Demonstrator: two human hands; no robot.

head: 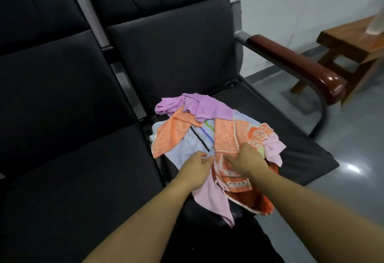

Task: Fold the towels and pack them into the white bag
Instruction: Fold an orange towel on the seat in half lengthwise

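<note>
Both hands at the near edge of the towel pile: left hand fingers curled onto the pale blue towel, right hand pinching the orange patterned towel. Pile sits unfolded on the black seat, purple towel at the far side. Behind: seat's brown armrest, wooden bench by the wall.

Both hands, left hand and right hand, grasp the towel pile on the black chair seat

Right hand fingertips are buried in the towel pile.
</note>
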